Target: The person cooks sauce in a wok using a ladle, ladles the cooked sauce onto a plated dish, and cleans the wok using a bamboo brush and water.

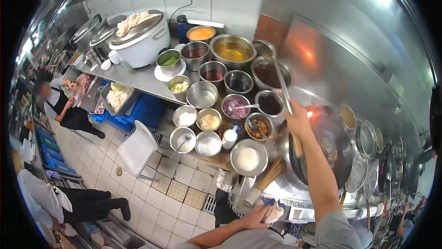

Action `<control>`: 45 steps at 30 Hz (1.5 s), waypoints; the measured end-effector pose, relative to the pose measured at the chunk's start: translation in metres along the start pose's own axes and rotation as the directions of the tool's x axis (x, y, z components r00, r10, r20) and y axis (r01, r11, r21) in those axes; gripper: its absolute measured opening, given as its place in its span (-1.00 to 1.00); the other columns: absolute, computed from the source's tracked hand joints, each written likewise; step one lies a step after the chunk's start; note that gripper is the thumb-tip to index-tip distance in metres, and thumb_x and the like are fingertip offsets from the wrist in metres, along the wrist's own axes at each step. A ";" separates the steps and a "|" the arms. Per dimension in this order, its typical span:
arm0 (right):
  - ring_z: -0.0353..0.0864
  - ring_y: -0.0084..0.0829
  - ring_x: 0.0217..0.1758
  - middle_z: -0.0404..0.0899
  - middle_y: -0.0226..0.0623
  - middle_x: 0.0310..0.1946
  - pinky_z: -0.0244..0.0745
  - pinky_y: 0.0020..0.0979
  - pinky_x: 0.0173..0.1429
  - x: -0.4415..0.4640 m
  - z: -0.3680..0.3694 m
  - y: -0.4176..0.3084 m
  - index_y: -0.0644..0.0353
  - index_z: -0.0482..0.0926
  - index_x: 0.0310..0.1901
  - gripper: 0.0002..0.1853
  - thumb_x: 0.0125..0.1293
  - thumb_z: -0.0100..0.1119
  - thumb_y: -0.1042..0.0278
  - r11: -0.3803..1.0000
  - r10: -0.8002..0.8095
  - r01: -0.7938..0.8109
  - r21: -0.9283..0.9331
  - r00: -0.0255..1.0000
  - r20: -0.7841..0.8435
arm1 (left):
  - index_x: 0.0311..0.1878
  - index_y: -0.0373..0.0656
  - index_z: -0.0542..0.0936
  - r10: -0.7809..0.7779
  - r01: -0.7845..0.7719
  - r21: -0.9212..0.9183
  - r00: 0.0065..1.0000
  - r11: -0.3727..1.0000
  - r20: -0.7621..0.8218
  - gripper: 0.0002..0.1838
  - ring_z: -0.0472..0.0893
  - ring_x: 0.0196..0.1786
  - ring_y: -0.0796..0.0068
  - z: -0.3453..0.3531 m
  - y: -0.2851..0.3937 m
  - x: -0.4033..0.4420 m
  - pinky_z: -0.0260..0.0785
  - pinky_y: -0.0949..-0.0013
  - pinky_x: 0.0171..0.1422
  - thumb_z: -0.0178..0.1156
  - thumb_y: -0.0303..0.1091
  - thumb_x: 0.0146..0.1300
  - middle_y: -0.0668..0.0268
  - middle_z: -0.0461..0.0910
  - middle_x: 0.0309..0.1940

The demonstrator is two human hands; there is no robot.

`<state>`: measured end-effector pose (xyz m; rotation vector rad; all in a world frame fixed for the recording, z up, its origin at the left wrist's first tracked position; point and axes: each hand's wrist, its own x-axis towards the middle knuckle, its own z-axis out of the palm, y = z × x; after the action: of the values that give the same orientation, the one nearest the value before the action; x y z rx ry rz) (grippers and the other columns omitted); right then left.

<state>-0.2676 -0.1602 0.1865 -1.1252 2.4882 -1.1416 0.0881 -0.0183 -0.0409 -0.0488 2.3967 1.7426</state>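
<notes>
My right hand [299, 122] is closed round the handle of a long metal ladle [282, 81], above the left edge of a dark wok [340, 159]. The ladle's bowl end reaches to the metal pots at the back, beside a pot of dark liquid [271, 74]. Brown food [328, 150] lies in the steaming wok, and a flame glows behind it. Low at the front, my left hand [256, 217] holds a pale cloth [274, 213]. Near that hand a bamboo brush [268, 177] leans beside a pan of white contents [248, 159].
Bowls of onion [235, 106], sauces and powders crowd the counter left of the wok. An oil pot [233, 52] and a rice cooker [140, 39] stand behind. Strainers [357, 175] hang at the right. A chair [138, 150] and two people [73, 115] are at the left.
</notes>
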 end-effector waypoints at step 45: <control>0.36 -0.61 -0.67 0.45 -0.46 -0.59 0.29 -0.41 -0.60 -0.407 -0.221 0.212 0.06 0.33 0.56 -0.34 0.44 0.22 0.41 0.337 0.554 -0.626 0.703 0.735 0.390 | 0.46 -0.21 0.34 -0.198 0.383 0.321 0.853 0.866 -0.483 0.03 0.28 0.42 -0.13 0.067 0.052 0.034 0.12 -0.06 0.55 0.57 0.12 0.03 -0.10 0.37 0.30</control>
<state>-0.2016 0.3418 0.1317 0.0469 1.6183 -1.6092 0.0561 0.0646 -0.0171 -0.7928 2.8181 1.1522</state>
